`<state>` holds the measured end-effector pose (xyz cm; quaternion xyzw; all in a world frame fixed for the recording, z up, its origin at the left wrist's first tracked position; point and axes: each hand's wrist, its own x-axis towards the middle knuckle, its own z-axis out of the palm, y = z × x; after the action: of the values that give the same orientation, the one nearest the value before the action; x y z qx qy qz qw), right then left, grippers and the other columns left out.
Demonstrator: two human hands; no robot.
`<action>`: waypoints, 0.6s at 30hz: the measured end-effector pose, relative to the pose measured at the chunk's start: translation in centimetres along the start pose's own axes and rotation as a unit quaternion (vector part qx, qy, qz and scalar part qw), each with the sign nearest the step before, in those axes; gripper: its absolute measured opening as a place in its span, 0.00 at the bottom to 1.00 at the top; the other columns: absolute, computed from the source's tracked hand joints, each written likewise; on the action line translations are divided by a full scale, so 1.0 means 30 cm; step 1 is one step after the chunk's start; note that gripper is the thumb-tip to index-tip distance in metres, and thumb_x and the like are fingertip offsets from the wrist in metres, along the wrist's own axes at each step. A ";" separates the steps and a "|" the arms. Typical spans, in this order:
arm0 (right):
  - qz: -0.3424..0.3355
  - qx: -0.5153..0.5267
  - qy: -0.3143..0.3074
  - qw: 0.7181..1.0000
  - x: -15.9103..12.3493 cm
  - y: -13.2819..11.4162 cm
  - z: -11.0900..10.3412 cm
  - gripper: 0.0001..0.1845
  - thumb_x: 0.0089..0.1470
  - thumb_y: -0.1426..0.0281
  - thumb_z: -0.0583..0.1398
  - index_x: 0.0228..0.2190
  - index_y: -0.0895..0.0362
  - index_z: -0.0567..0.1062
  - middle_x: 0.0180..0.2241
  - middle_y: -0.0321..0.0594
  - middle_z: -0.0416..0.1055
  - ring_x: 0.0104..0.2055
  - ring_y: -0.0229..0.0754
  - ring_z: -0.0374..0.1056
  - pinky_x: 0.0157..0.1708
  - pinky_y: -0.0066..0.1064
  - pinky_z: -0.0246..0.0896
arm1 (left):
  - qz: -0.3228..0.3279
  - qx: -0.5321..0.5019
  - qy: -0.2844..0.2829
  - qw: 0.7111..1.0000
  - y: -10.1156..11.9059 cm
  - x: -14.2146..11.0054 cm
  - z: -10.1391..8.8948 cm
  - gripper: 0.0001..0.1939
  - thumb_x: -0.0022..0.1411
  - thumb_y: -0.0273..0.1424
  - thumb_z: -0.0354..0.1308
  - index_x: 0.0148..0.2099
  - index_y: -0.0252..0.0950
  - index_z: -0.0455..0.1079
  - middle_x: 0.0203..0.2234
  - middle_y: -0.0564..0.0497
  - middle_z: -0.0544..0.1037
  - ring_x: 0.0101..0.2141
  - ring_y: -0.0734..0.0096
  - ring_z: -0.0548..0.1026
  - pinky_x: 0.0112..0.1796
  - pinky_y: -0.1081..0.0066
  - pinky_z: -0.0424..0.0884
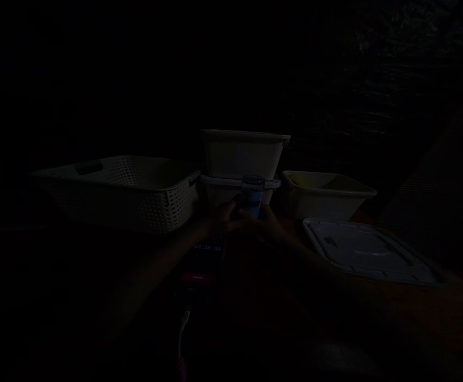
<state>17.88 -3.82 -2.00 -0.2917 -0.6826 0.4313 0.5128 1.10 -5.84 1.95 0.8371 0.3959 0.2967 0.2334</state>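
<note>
In very dim light, both of my hands are closed around a small clear jar (253, 184) with something blue in its lower part. My left hand (226, 216) grips it from the left, and my right hand (269, 223) wraps its right side. The fingers meet low on the jar and hide its base. What the blue is, I cannot make out. Just behind the jar stands a lidded white tub (219, 192), partly covered by my hands.
Another white tub (243, 154) rests on the lidded one. A perforated basket (175, 207) stands left, an open tub (319, 204) right. A loose lid (366, 246) lies in front of that tub. Below my left hand, a phone (203, 262) shows a timer, with a white cable (182, 329) attached.
</note>
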 end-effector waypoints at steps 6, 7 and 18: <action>0.001 -0.003 0.002 1.000 -0.005 -0.003 0.006 0.24 0.41 0.61 0.67 0.40 0.60 0.73 0.36 0.43 0.75 0.35 0.42 0.71 0.34 0.31 0.66 | -0.050 0.042 0.011 0.998 -0.012 0.000 0.001 0.30 0.47 0.52 0.58 0.43 0.34 0.65 0.39 0.44 0.73 0.41 0.54 0.72 0.40 0.61 0.69; 0.002 -0.002 0.005 1.000 -0.006 -0.002 0.007 0.24 0.41 0.61 0.67 0.40 0.60 0.72 0.36 0.43 0.75 0.35 0.42 0.71 0.34 0.31 0.66 | -0.051 0.039 0.012 0.998 -0.013 0.000 0.002 0.29 0.47 0.52 0.58 0.43 0.34 0.65 0.39 0.44 0.73 0.41 0.54 0.72 0.39 0.61 0.69; -0.025 -0.058 0.004 0.998 0.001 -0.004 0.006 0.26 0.41 0.60 0.66 0.41 0.61 0.72 0.38 0.46 0.75 0.38 0.45 0.72 0.34 0.33 0.66 | -0.080 0.041 0.005 0.996 -0.026 0.006 0.004 0.28 0.47 0.54 0.56 0.39 0.34 0.64 0.36 0.45 0.73 0.38 0.57 0.72 0.35 0.63 0.69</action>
<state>17.71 -3.91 -1.92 -0.3056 -0.7115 0.3764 0.5086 0.87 -5.25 1.41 0.8101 0.4746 0.2647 0.2200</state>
